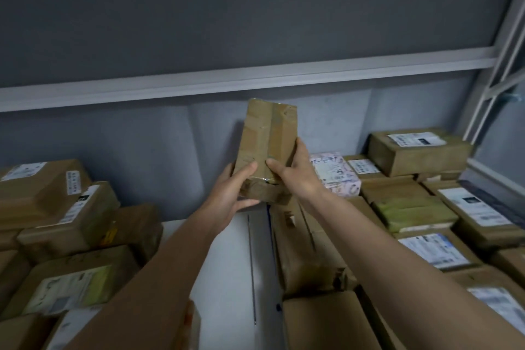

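Note:
A small brown cardboard parcel (265, 136), wrapped in clear tape, is held upright in the air above the shelf, in front of the grey back wall. My left hand (231, 193) grips its lower left edge, thumb on the front face and fingers under the bottom. My right hand (295, 172) grips the lower right edge, thumb across the front and fingers round the side. Both forearms reach in from below.
A white shelf surface (241, 264) shows in a gap between parcels. Stacked brown boxes (56, 207) fill the left side, and several labelled boxes (417, 150) and a patterned white packet (335, 176) fill the right. A white metal shelf beam (255, 77) runs overhead.

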Tool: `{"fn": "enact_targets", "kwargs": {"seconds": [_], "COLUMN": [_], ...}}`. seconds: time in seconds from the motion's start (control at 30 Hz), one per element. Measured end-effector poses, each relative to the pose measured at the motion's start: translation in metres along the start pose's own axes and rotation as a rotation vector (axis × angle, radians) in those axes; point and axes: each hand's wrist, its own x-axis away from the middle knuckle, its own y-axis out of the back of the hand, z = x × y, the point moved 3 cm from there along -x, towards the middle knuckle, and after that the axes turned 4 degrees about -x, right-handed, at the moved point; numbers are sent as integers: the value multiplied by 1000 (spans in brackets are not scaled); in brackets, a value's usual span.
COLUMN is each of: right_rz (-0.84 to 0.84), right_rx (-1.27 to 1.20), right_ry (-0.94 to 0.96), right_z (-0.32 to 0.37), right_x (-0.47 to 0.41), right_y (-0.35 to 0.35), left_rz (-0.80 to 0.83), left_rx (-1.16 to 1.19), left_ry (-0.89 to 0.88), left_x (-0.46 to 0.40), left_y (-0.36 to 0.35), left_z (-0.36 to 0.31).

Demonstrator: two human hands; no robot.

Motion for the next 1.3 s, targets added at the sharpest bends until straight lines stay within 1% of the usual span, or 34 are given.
{"fn": "enact_targets", "kwargs": {"seconds": [0.17,0.3,0.37,0.47,0.57,0.63,0.67,0.77,0.8,0.83,0.87,0.97,1.0,1.07,1.1,1.2,1.3], "right_rz": [-28,-43,-92,-223,-331,-356,-381,-498,-535,-575,-613,-685,-685,-650,-630,-566,-503], "right_rx": [-43,-152,-196,-257,-340,-383,-391,-394,-393,-395,-391,-312,-295,-274,-243,-69,47], "right_ry": [-18,-49,-104,-199,-319,-357,-374,-396,-402,-408,-419,-450,-446,-419,-407,-366,-320], "right_z": [0,-9,-15,-25,-39,-49,-54,-67,-68,-71,-73,-79,-80,-83,-86,-95,-109], "right_x": [-5,-16,-22,-28,-30,-33,-35,-42,-43,-47,-50,-61,-64,-72,-77,-90,-103], "right_y": [55,106,133,170,201,218,225,240,242,244,247,254,254,253,253,253,253], "left_rz": [85,211,279,356,386,340,287,38,-20,-40,-17,139,136,63,21,-102,-175], "left_rx": [-25,-47,-60,-94,-130,-149,-162,-186,-176,-181,-209,-395,-478,-632,-671,-705,-749], "left_ry": [60,107,149,199,248,240,219,111,71,32,3,-10,-22,-47,-58,-121,-127], "left_x": [-9,-16,-20,-30,-41,-49,-53,-65,-69,-71,-75,-80,-86,-100,-107,-123,-137], "left_y": [-41,-68,-80,-96,-113,-127,-136,-157,-163,-167,-172,-187,-188,-187,-185,-184,-182], "left_z": [2,2,1,3,6,7,6,10,11,13,16,29,34,41,41,35,38]}}
